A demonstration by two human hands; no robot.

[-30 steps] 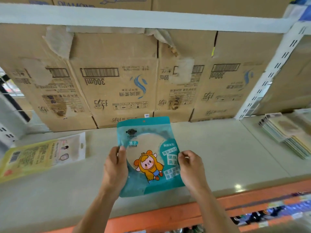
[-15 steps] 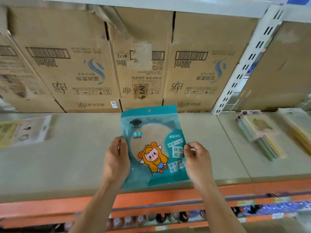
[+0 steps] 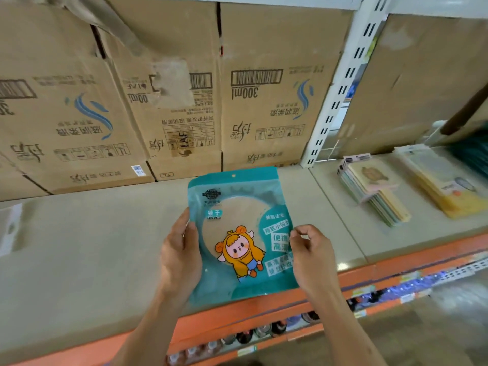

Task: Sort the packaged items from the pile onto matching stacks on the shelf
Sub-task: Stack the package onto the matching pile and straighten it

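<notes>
Having slid left since half a second ago, the pale pack [image 3: 12, 228] sits blurred at the 9 o'clock edge of the shelf [image 3: 79, 260]. At 6 o'clock the left hand [image 3: 179, 260] grips the left edge of the teal mirror pouch [image 3: 237, 233], held over the shelf's front lip, and the right hand [image 3: 311, 257] pinches its right edge. At 3 o'clock lie a fanned stack of flat packs [image 3: 375, 191] and a yellow stack [image 3: 449, 191].

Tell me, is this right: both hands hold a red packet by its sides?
Not quite: the head view shows the packet is teal, not red. The left hand and right hand do hold it by its sides.
</notes>
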